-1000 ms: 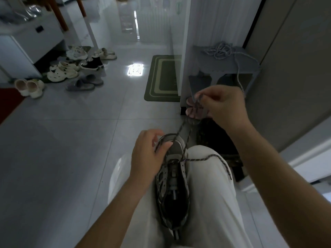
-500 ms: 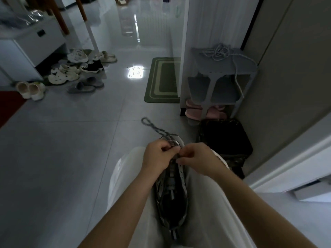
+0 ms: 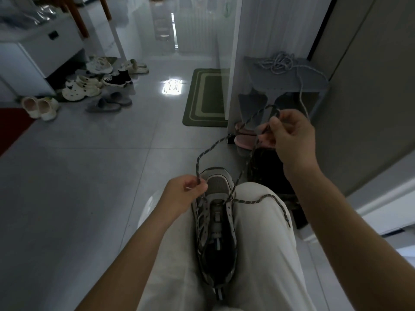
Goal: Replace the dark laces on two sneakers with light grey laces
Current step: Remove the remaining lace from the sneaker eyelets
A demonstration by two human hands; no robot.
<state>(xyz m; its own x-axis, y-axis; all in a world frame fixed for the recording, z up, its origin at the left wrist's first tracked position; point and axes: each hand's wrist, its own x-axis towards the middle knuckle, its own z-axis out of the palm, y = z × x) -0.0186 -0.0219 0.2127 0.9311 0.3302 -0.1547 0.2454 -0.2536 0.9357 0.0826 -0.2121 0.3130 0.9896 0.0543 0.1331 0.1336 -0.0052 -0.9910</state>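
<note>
Between the thighs, on pale trousers [image 3: 260,248], lies one grey sneaker [image 3: 216,227]: toe away from the body, heel toward it, tongue exposed.

- Dark lace [image 3: 214,145], speckled, passes through the eyelets at the sneaker's toe end. One free end trails right of the sneaker across the right thigh, its tip hanging past the outer side of the leg.
- Left hand [image 3: 182,195] sits at the left side of the sneaker's toe. Fingers [image 3: 201,187] are curled, pinching the lace just beside the toe cap.
- From that pinch the lace rises in a slack arc beyond the toe and to the right, up to the right hand [image 3: 290,136].
- Right hand is raised, well beyond and right of the sneaker. Its fingers [image 3: 272,129] are clenched round the lace; a taut strand drops from them to the right-hand eyelet row.
- Light grey laces [image 3: 278,63] lie heaped on top of a grey shelf rack [image 3: 285,85], far beyond the sneaker's toe, to the right. One strand hangs off the rack's front edge, behind the right hand.
- Pink slippers [image 3: 244,140] are under the rack; a dark bin [image 3: 267,173] stands just right of the sneaker's toe.
- Green mat [image 3: 207,97] is on the tiled floor [image 3: 89,176] straight beyond the toe; loose shoes [image 3: 94,84] are scattered far beyond and left.
</note>
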